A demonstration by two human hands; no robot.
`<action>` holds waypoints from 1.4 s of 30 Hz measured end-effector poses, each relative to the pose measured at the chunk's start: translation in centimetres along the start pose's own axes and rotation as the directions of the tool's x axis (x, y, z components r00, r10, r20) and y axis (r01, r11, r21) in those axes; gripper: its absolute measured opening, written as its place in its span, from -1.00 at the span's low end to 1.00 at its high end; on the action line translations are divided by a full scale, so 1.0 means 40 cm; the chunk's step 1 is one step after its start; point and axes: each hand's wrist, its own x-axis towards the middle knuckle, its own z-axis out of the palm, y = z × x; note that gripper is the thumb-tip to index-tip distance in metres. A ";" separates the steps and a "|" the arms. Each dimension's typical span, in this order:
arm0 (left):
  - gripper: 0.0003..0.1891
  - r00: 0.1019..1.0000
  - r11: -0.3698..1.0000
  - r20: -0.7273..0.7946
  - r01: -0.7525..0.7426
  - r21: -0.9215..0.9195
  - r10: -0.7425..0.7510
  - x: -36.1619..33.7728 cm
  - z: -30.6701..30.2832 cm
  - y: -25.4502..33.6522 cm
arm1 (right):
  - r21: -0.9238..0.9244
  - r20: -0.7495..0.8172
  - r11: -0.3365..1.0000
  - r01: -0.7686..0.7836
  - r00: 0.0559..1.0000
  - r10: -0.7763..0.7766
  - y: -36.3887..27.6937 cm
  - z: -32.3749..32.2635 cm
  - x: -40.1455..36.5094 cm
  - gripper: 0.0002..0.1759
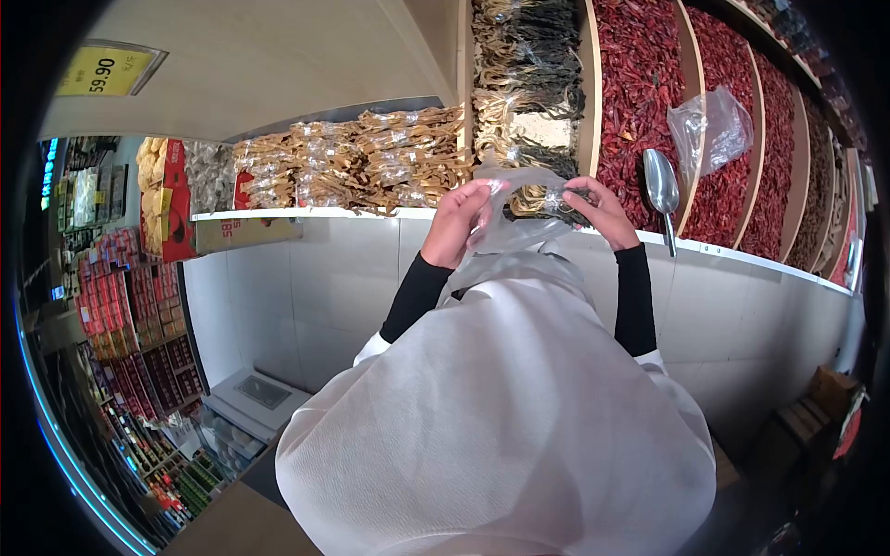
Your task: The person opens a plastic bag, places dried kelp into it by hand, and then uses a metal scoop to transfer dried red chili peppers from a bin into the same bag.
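Note:
Just in front of my white-clad body, my left hand (452, 222) pinches the edge of a clear plastic bag (513, 234). Opposite it, my right hand (604, 215) has its fingers closed at the end of a bundle of dried vegetable strips (536, 200), tan at one side and dark at the other. The bundle lies at the bag's mouth, partly behind the thin film. Behind both hands is a bin of similar dried bundles (528, 79), tan and dark, wrapped in clear film.
Wooden dividers separate bins of dried red chilies (635, 65) on the right. A metal scoop (661, 181) and a crumpled clear bag (723, 130) lie on them. Brown dried bundles (371, 153) fill the left bin. A white ledge (352, 214) edges the display; a price sign (104, 72) hangs upper left.

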 end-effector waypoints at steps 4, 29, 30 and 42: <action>-0.69 1.000 0.983 -0.002 -0.015 -0.180 0.014 0.013 -0.017 -0.001 | -0.135 0.013 0.968 0.210 0.978 -0.210 -0.020 0.016 -0.017 -0.69; -0.88 0.998 0.991 0.024 -0.060 -0.121 0.063 -0.002 -0.004 -0.004 | -0.497 0.205 0.692 0.523 0.846 -0.492 0.039 0.182 -0.021 -0.51; -0.88 0.996 0.988 0.013 -0.083 -0.127 0.086 -0.003 -0.005 -0.003 | -0.497 0.164 0.700 0.513 0.848 -0.505 0.041 0.181 -0.023 -0.52; -0.73 0.976 0.982 0.198 -0.124 0.144 0.094 -0.032 0.050 0.043 | -0.750 -0.108 0.490 0.444 0.649 -0.753 -0.021 0.133 -0.024 -0.64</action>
